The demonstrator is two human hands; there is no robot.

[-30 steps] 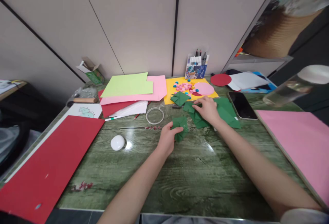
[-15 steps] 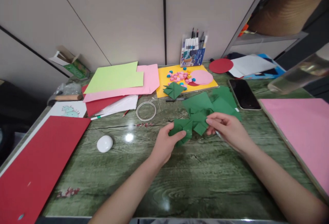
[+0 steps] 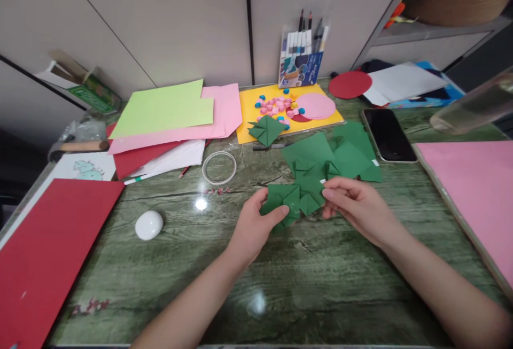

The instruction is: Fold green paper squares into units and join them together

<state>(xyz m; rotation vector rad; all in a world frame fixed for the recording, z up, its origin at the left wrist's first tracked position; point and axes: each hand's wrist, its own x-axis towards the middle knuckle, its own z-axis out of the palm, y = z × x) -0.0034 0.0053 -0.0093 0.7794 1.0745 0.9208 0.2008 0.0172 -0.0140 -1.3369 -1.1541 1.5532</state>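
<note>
My left hand grips a folded green paper piece, thumb on top and fingers beneath. Close against it on the right is a second folded green paper piece, whose right edge is pinched by my right hand. A small white tab shows at my right fingertips. Just behind lie more green papers, some overlapping, one with a white tab. Another folded green piece rests at the front of a yellow sheet.
Around the hands are a tape roll, a white egg-shaped object and a phone. Red card covers the left, a pink pad the right. Pink and blue beads and a pen box are at the back.
The two green pieces have come closer together, and the right one lies flatter. A white tab now shows at my right fingertips. The camera view has shifted slightly.
</note>
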